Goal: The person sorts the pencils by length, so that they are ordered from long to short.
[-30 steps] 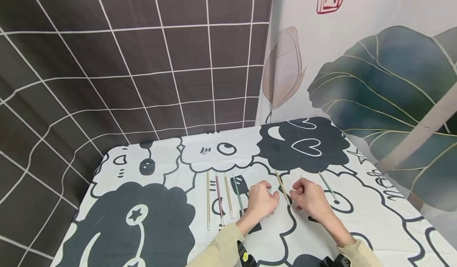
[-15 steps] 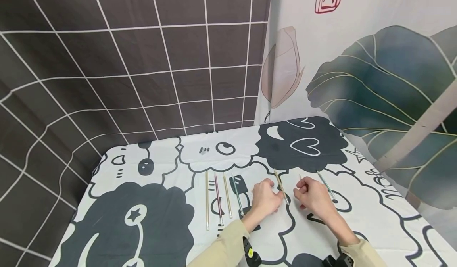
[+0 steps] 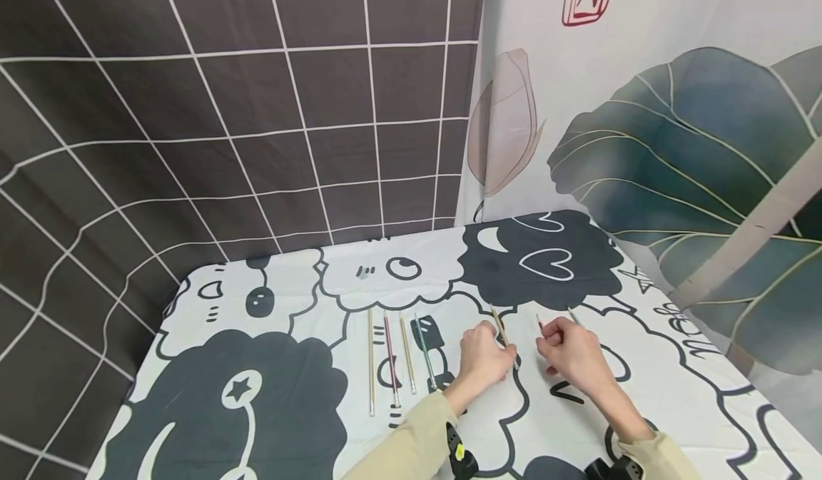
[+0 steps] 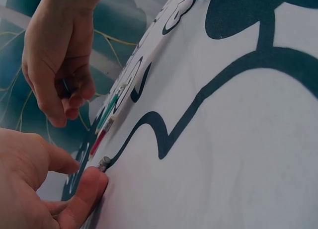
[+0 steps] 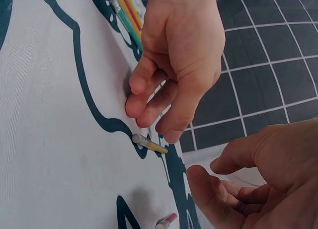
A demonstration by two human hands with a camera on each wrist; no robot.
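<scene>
In the head view my left hand (image 3: 481,359) hovers over the lower part of a gold pencil (image 3: 499,323) lying on the cloth. The left wrist view shows its metal end (image 4: 104,163) at the thumb tip, with thumb and index finger apart; whether they touch is unclear. My right hand (image 3: 574,355) is above a red pencil (image 3: 539,321), mostly hidden in the head view. In the right wrist view this hand's thumb and index stand apart with nothing between them. A green pencil (image 3: 574,316) lies to the right, partly covered by the right hand.
Left of my hands lie a gold pencil (image 3: 371,366), a red pencil (image 3: 391,359), another gold pencil (image 3: 407,355) and a green pencil (image 3: 424,351), roughly side by side. Beneath is a black-and-white patterned tablecloth (image 3: 289,387). A dark grid-patterned curtain (image 3: 257,109) hangs behind the table.
My left hand has moved right and come over the middle gold pencil. The right hand has shifted slightly right, uncovering the red pencil's tip and covering more of the right-hand green pencil.
</scene>
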